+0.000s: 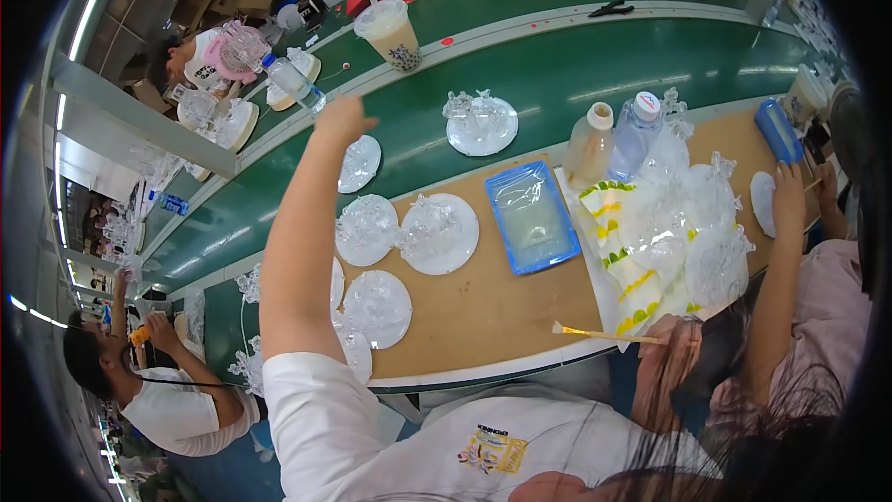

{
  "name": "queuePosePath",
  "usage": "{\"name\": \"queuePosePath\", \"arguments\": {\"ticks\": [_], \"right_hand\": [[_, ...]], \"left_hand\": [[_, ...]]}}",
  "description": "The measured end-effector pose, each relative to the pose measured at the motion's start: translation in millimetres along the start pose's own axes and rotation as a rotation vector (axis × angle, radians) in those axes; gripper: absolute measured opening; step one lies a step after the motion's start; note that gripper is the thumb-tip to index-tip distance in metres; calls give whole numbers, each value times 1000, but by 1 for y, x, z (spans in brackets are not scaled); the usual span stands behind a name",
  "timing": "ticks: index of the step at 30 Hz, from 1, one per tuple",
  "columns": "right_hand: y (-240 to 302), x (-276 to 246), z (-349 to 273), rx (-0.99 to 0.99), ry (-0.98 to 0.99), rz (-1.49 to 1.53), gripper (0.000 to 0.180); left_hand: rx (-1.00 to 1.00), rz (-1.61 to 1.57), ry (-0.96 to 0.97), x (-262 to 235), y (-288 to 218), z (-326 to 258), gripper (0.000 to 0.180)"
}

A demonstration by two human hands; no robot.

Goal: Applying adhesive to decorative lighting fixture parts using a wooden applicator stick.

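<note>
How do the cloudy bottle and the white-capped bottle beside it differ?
The cloudy bottle appears uncapped; the white-capped bottle is closed. The cloudy bottle looks brownish, the white-capped bottle clearer and bluish. Both let light through, and neither is being held.

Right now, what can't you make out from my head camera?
Head view, left hand: its palm is hidden by its own back, so I can't tell whether it holds anything.
Head view, brush: part of its handle is hidden by the right hand.
Head view, nearest white disc: partly hidden by the left arm.
</note>
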State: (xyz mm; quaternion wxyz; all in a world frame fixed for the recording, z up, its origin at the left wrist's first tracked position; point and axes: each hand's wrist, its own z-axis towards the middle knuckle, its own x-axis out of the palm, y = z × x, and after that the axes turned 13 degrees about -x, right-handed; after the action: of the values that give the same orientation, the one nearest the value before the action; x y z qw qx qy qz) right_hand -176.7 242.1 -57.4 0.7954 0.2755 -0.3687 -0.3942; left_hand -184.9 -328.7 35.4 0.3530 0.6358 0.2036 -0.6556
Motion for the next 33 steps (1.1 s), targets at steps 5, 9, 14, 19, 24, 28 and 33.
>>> {"name": "queuePosePath", "arguments": {"ticks": [5,9,14,19,24,28,33], "right_hand": [[1,4,0,29,17,59,29],[12,14,20,-88,-44,-90,28],[13,31,56,-31,231,-395,17],[6,69,81,-184,559,-559,13],[-10,96,89,-192,624,-768,11],[-8,102,88,-82,660,-792,12],[-1,95,83,17,601,-788,14]], "left_hand": [[5,125,89,2,69,-17,27],[54,-107,-272,-68,25,-71,10],[180,-163,-515,-158,0,-220,17],[368,-294,-419,-151,-7,-338,30],[547,-327,-213,-117,-47,-364,30],[514,-511,-142,-70,-58,-361,31],[520,-613,-100,-60,-54,-351,43]]}}
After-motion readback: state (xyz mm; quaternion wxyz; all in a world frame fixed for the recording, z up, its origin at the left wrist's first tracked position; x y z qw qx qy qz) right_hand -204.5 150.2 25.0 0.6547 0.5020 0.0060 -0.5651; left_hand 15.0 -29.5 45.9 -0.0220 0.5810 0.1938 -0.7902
